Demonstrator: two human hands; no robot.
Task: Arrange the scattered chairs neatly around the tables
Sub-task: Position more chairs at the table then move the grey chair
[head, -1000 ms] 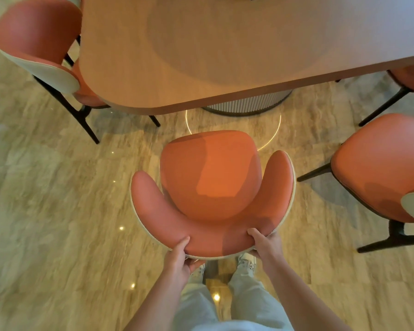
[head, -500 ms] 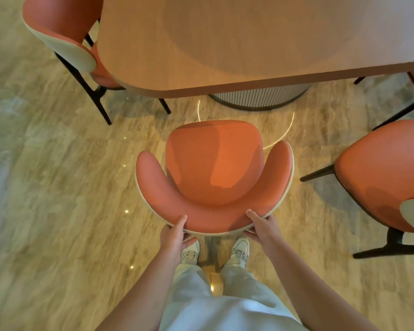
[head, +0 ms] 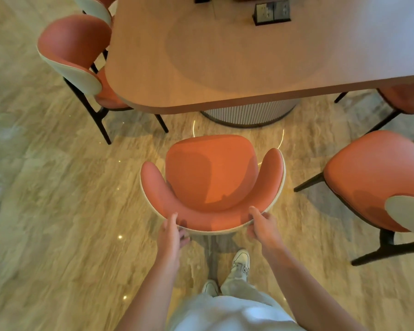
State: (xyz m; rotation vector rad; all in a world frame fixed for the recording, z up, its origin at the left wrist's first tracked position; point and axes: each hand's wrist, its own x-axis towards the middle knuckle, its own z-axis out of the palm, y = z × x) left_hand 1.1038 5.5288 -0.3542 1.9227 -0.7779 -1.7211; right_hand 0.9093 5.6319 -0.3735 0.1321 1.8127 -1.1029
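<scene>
An orange chair [head: 210,177] with a cream-edged curved backrest stands in front of me, its seat facing the wooden table [head: 237,56]. My left hand [head: 171,232] grips the backrest's rim on the left, thumb on top and fingers underneath. On the right of that rim my right hand [head: 261,225] holds the same backrest. A gap of floor lies between the seat's front edge and the table's near edge. The chair's legs are hidden under the seat.
Another orange chair [head: 74,56] is tucked at the table's left corner. A third chair [head: 373,180] stands out on the right, and a fourth [head: 406,99] sits under the table's right end. The table's ribbed round base [head: 249,114] is ahead. A socket box [head: 271,13] rests on the tabletop.
I have stepped forward and pushed the chair toward the table. The view has lifted, showing more tabletop and the socket box. Both hands keep their hold on the backrest.
</scene>
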